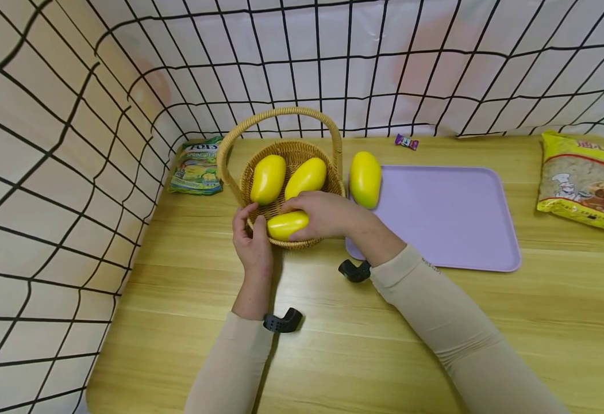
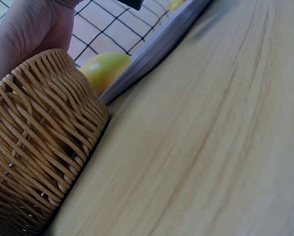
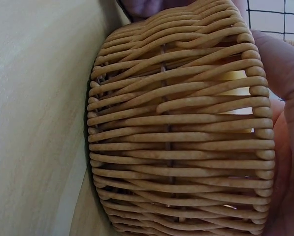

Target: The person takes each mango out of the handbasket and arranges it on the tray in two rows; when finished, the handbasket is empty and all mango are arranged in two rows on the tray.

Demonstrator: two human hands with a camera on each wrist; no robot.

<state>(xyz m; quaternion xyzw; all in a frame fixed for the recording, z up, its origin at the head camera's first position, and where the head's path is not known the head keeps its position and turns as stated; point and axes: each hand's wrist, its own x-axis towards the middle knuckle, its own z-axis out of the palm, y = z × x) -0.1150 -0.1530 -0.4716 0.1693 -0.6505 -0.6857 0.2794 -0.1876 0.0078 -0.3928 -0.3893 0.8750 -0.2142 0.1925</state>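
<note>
A round wicker basket (image 1: 309, 244) with a tall arched handle (image 1: 292, 110) stands on the table. My right hand (image 1: 327, 215) reaches over its front rim and grips a yellow mango (image 1: 284, 226) inside, near the front. Behind that one, two more mangoes lie in the basket, one mango (image 1: 268, 179) at left and another mango (image 1: 307, 177) at right. With thumb and fingers, my left hand (image 1: 254, 244) holds the basket's front-left rim. From the right wrist view, the woven side of the basket (image 3: 186, 132) hides most of what lies inside.
A fourth mango (image 1: 365, 180), yellow-green, lies at the left edge of a lilac tray (image 1: 446, 218). Left of the basket is a green packet (image 1: 198, 167). A small purple wrapped sweet (image 1: 407, 142) lies at the back, a yellow food bag (image 1: 586, 181) far right. Black netting (image 1: 317, 57) borders the table.
</note>
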